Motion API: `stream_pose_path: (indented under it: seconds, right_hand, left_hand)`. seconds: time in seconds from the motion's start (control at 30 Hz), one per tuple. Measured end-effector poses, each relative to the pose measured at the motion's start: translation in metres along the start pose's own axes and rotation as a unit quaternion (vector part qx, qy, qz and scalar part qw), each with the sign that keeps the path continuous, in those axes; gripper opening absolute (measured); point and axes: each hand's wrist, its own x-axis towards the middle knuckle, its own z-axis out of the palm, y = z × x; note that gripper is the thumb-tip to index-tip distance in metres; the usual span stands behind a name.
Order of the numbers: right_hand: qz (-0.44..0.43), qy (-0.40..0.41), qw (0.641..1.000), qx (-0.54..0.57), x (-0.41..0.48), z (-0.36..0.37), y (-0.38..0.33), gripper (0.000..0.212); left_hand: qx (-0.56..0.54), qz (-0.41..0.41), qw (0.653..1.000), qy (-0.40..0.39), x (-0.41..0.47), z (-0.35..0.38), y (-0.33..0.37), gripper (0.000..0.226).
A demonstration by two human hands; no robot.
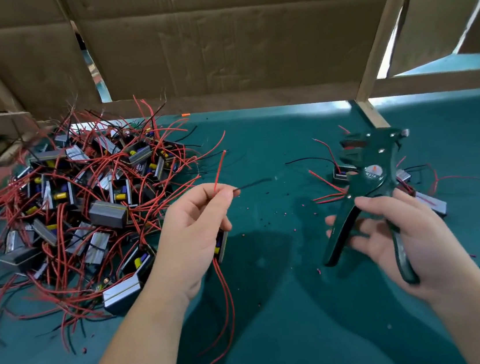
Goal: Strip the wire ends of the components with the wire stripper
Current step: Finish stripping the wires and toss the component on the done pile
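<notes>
Surface: teal mat (279, 313) over the bench, closed at the back by cardboard sheets (231, 46) on a wooden frame (388, 24).

1. Your left fingertips (228, 194): pinching a black wire (254, 183), which points right towards the tool; its far end is blurred. A red wire (219, 169) rises from the same pinch.
2. Your left hand (190, 233): curled, raised above the mat, with one component (221, 244) tucked under the palm. More red leads hang below it.
3. Your right hand (405, 237): thumb and fingers loosely wrapped round the wire stripper (367, 172). One handle lies along the palm, and the other stands out to the left, so the handles are spread. The head points up and away, apart from the black wire.
4. Pile of components (84, 207): left of your left hand, tangled in red and black leads.
5. Small group of components (429, 204): behind the stripper, at right.
6. Insulation scraps (285, 213): scattered on the mat between your hands.
</notes>
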Motion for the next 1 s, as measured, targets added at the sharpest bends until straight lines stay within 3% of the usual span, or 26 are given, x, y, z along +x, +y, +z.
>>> stream_pose_path:
  seconds: [0.13, 0.27, 0.43, 0.57, 0.7, 1.0]
  right_hand:
    - [0.074, -0.159, 0.984, 0.042, -0.011, 0.009, 0.005, 0.056]
    - [0.138, -0.189, 0.971, 0.056, -0.019, 0.018, 0.016, 0.08]
    - [0.184, -0.243, 0.951, 0.044, -0.025, 0.025, 0.024, 0.059]
    - [0.165, -0.265, 0.947, 0.076, -0.028, 0.032, 0.029, 0.061]
    - [0.16, -0.281, 0.945, 0.054, -0.033, 0.031, 0.03, 0.043]
    - [0.145, -0.257, 0.955, 0.021, -0.036, 0.033, 0.03, 0.051]
  left_hand:
    - [-0.015, 0.005, 1.0, 0.014, -0.003, 0.003, 0.002, 0.012]
    - [-0.07, 0.013, 0.997, 0.037, -0.003, 0.004, 0.005, 0.011]
    - [-0.082, 0.043, 0.995, 0.046, -0.003, 0.005, 0.008, 0.014]
    - [-0.077, 0.04, 0.995, 0.057, -0.003, 0.004, 0.006, 0.01]
    - [-0.065, 0.031, 0.996, 0.051, -0.005, 0.007, 0.005, 0.009]
    - [-0.05, 0.035, 0.997, 0.049, -0.008, 0.012, 0.007, 0.015]
